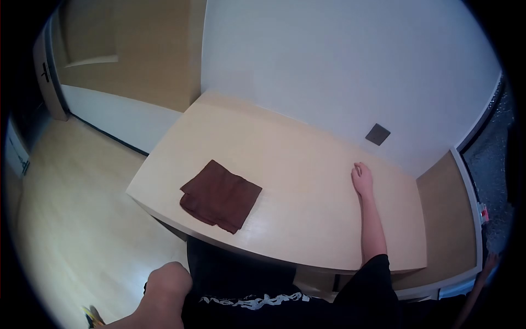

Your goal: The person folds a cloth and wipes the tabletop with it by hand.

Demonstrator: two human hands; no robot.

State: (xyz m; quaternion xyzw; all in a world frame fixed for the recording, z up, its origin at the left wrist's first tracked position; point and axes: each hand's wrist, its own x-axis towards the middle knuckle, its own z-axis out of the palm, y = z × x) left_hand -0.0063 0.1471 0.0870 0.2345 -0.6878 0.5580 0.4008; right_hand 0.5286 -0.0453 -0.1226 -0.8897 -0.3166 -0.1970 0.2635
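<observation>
A brown folded cloth [221,196] lies flat on the pale wooden table [296,159], left of its middle. It looks like a garment, but its exact kind cannot be told. My right hand [361,178] rests on the table's right part, loosely curled with a small gap between the fingers and nothing seen in them. The cloth is well to its left. Below the table's front edge, my left hand [170,279] appears bent and close to my body, apart from the cloth. Its fingers are hidden.
A white wall [323,60] with a dark square plate [378,134] stands behind the table. A wooden side panel [446,214] bounds its right end. Another person's arm [482,279] shows at the lower right. On the left are floor [93,192] and a door [52,82].
</observation>
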